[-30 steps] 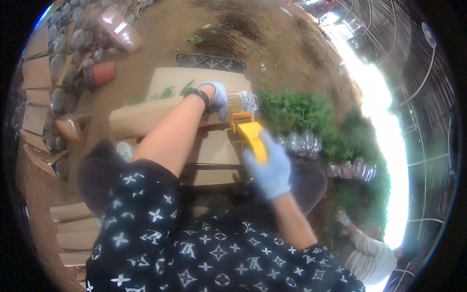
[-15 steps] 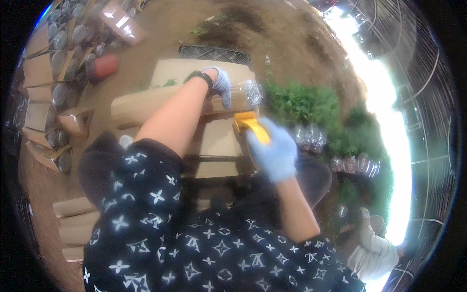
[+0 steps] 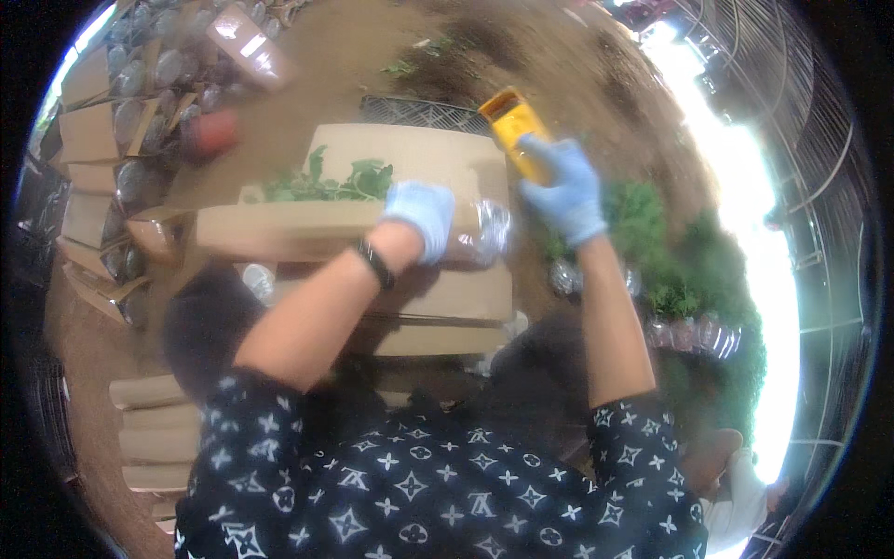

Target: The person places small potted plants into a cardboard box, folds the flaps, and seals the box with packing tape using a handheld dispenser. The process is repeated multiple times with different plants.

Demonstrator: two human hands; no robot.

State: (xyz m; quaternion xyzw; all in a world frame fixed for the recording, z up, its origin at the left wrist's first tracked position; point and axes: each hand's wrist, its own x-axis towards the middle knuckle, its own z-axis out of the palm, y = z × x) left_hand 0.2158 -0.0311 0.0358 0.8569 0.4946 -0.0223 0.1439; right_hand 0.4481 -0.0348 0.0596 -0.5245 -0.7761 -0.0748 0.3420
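A long, narrow cardboard box (image 3: 289,224) lies across a stack of flat cardboard in front of me. Green leafy stems (image 3: 340,182) show along its far left side, and shiny clear plastic (image 3: 494,228) sits at its right end. My left hand (image 3: 421,216), in a pale blue glove, is closed over the box near its right end; part of its fingers is hidden. Beyond the box's right end, my right hand (image 3: 566,189), also gloved, grips a yellow hand tool (image 3: 518,130) in the air. Blur hides the tool's exact kind.
Leafy plants (image 3: 684,270) with clear plastic wraps (image 3: 694,337) at their bases stand to the right. A dark crate (image 3: 419,112) shows behind the flat cardboard (image 3: 428,144). Open cartons (image 3: 88,135) and a red container (image 3: 212,132) are at left. Another person's light sleeve (image 3: 740,498) is at lower right.
My right hand has lifted the yellow tool away from the box, up and farther off. My left hand has shifted nearer on the box, which has tipped, and more leaves show behind it.
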